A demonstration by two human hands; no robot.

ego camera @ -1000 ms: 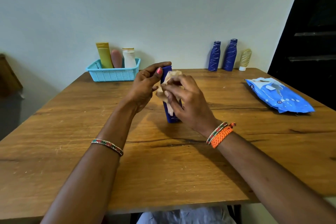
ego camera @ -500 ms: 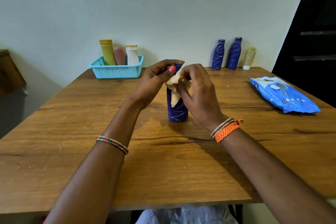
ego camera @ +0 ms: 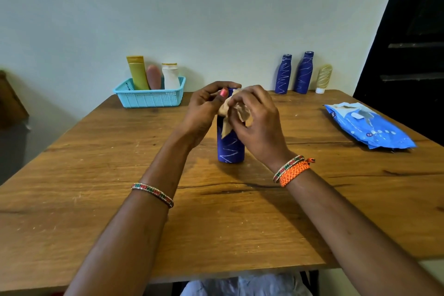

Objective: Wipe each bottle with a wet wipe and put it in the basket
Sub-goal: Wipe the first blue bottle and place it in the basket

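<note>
A wooden table (ego camera: 101,199) fills the view against a pale wall. At its far left edge sits a turquoise basket (ego camera: 150,98) holding three upright containers. A blue wipe pack (ego camera: 367,125) lies at the right. Two blue bottles (ego camera: 294,72) and a cream tube (ego camera: 323,78) stand at the far right, well apart from the basket. At the centre, a blue bottle (ego camera: 230,149) stands upright on the table, long axis vertical. The left hand (ego camera: 204,109) curls around its top, steadying it. The right hand (ego camera: 255,122) pinches a crumpled beige wipe (ego camera: 236,113) against the bottle's upper part. The basket lies far and left of both hands, nearer the left one.
</note>
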